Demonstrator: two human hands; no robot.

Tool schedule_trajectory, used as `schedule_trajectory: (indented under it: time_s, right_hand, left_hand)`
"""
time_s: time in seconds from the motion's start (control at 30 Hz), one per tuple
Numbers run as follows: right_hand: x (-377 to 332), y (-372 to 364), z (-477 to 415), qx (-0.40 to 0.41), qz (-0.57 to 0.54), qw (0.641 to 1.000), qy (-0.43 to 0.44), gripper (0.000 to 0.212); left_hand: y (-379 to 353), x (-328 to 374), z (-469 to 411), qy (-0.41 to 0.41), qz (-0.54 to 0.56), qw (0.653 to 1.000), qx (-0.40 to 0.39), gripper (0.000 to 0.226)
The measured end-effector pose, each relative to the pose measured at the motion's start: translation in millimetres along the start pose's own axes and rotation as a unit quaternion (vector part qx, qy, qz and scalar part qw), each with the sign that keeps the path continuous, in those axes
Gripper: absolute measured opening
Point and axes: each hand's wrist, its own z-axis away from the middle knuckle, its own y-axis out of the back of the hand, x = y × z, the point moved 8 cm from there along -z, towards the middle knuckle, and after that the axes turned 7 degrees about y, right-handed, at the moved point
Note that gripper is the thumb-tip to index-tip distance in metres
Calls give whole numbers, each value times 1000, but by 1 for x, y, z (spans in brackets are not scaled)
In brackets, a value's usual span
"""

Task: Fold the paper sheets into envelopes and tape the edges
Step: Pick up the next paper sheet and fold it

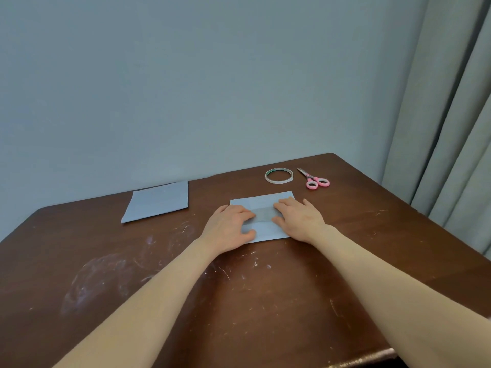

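Both my hands lie flat on the sheet [268, 231], a pale blue-grey rectangle of thin matte paper folded over on itself, just right of the middle of the frame on the table [239, 301]. My left hand [231, 225] covers the sheet's left end, fingers stretched out and pressing down, thumb spread toward the near edge. It grips nothing. My right hand [297, 217] presses on the right end the same way, fingers straight and close together, palm down, nothing pinched or curled round. Between my fingertips a slightly darker, greyer band [264, 213] runs across the paper where the flaps meet; I cannot tell whether it is tape or just shadowed paper. Toward the left of the frame, well apart from my hands, lies a flat stack [159, 201] of the same paper, its edges crisp and its near left corner pointed. Above and to the right of the sheet, a thin ring of tape [279, 176] lies flat, pale with a darker inner rim. Just beside it to the right lie small scissors [314, 179] with closed metal blades and glossy pink loop handles. The table is dark brown polished wood, scuffed with fine white scratches and cloudy smears, with a rounded far corner. Behind it is a plain blue-grey wall, and a pale curtain [451, 128] hangs in soft folds down the right edge of the frame.
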Motion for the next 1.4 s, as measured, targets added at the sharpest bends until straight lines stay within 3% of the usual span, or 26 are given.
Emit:
schedule_trajectory:
  time_s: [0.13, 0.23, 0.47, 0.6, 0.7, 1.07, 1.4]
  right_hand:
    - [0, 2, -1, 13, -11, 1000, -3, 49]
    - [-2, 4, -3, 3, -3, 1000, -5, 46]
    - [10, 13, 1, 18, 34, 999, -32, 43]
    - [-3, 16, 3, 45, 28, 998, 27, 52]
    - [-15, 5, 0, 21, 21, 998, 59, 56]
    - [-13, 0, 1, 9, 35, 999, 32, 47]
    - [11, 4, 12, 21, 20, 999, -45, 43]
  left_hand:
    - [7, 0, -4, 8, 14, 1000, 18, 52]
    - [3, 4, -11, 10, 0, 1000, -12, 61]
    - [-1, 9, -17, -12, -25, 999, -29, 54]
    - [1, 9, -13, -11, -32, 999, 1, 52]
    - [4, 13, -8, -13, -40, 999, 27, 50]
    - [-11, 4, -5, 31, -23, 998, -53, 57]
    - [5, -8, 1, 55, -37, 998, 7, 49]
